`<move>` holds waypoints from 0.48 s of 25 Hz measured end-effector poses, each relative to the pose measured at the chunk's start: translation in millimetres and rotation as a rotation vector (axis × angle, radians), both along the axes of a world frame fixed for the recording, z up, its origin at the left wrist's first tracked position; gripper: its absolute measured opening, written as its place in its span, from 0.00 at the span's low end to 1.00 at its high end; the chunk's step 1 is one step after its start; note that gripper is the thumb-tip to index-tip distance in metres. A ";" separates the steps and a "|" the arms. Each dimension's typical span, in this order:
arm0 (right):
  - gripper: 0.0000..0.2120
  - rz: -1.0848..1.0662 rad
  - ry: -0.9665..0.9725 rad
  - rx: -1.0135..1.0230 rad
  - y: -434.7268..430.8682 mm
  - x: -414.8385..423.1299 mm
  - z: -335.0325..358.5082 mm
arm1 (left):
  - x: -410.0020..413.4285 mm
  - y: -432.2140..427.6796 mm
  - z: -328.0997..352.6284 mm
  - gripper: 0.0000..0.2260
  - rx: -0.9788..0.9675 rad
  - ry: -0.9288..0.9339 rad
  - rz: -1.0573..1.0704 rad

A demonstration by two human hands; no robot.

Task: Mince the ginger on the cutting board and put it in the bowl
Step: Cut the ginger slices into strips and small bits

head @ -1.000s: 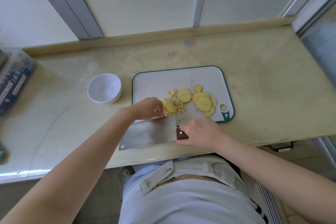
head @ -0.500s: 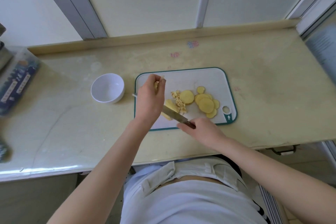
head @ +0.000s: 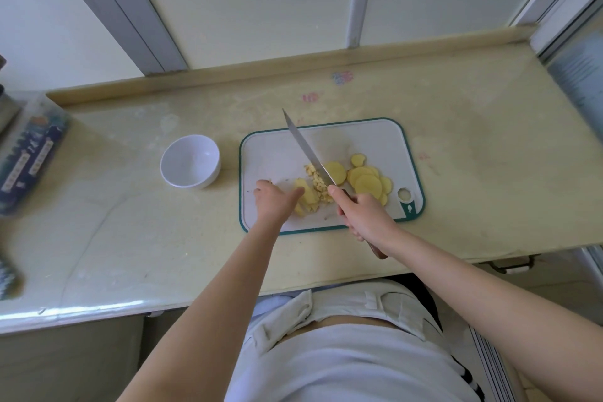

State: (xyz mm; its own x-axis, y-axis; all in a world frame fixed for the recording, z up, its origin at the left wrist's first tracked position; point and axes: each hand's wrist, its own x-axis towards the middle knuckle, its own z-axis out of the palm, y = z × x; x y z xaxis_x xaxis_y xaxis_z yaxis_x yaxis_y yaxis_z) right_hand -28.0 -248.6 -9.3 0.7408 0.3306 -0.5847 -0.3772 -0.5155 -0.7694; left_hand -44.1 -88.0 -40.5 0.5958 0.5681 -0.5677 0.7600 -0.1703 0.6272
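Both arms (head: 208,297) are bare from the left hand (head: 274,206) and right hand (head: 367,217) back past the elbows; well behind the fingers, a loose white cloth top (head: 342,369) sits above pale grey-white trousers (head: 346,307) with belt loops and a flapped left pocket

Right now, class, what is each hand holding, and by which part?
Right hand grips the knife by its handle; left hand touches the ginger, grip unclear.

Beige countertop (head: 473,173); blue printed packet (head: 29,157) at left edge; small coloured marks (head: 342,78) near back ledge.
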 end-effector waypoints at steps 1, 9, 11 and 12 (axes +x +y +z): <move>0.23 -0.001 -0.005 0.003 -0.1 -0.3 0.2 | 3.3 -4.3 -3.3 0.35 0.038 0.042 -0.035; 0.24 -0.013 -0.045 0.000 -0.5 -1.1 -1.1 | 15.4 -31.2 -18.6 0.32 0.315 0.177 -0.166; 0.24 -0.008 -0.049 -0.003 0.1 -1.1 -1.0 | 17.1 -35.8 -19.5 0.30 0.379 0.210 -0.186; 0.24 -0.008 -0.052 -0.002 0.2 -1.4 -1.1 | 17.1 -37.6 -19.5 0.30 0.404 0.222 -0.192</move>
State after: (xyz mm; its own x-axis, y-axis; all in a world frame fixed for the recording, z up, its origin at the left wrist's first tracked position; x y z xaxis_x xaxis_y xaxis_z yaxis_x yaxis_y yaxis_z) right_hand -29.4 -248.4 -10.3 0.7727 0.3236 -0.5461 -0.3411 -0.5139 -0.7871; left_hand -27.0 -125.5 -60.0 0.6013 0.6606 -0.4495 0.7986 -0.5166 0.3089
